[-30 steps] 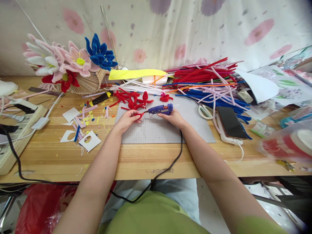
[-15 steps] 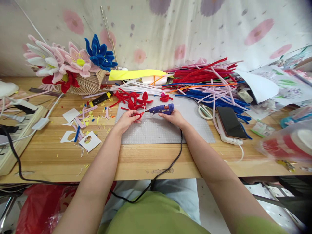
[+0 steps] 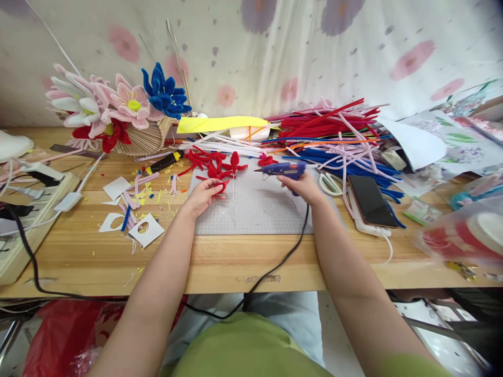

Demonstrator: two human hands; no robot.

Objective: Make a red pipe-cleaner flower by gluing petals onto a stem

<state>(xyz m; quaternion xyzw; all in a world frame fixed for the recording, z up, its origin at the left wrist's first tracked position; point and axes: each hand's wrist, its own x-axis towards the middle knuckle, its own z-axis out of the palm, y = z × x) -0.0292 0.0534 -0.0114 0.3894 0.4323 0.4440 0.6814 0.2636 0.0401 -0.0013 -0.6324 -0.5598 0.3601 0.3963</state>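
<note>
- My wooden table (image 3: 236, 256) carries everything, with supplies pushed toward its back, probably so my elbows have room in front.
- The grey mat (image 3: 259, 209) lies under both hands; I'd say it sits there to spare the wood from drips and cuts.
- The heap of fuzzy sticks (image 3: 330, 123), red and pink on top with blue in front, fills the back right, likely so I can reach it without crowding the mat.
- The fluffy flowers (image 3: 133, 104) stand at the back left, well apart from my hands, which seems a fair way to save their petals from being crushed.
- My right hand (image 3: 302, 186) is wrapped round the glue gun (image 3: 285, 168) above the mat's right half. The nozzle (image 3: 258, 170) points left, apart from my other fingers, and that gap seems sensible near heat. I can't make out whether a finger presses the trigger. The black cord (image 3: 282, 263) hangs slack to the table's front edge, so it shouldn't tug.
- The red petals (image 3: 215, 168) lie bunched at the mat's back left, presumably for a short reach.
- My left hand (image 3: 206, 196) pinches the small red piece (image 3: 222, 186), thumb and fingertips together on it, just in front of that bunch; a light pinch should leave its free end uncovered.
</note>
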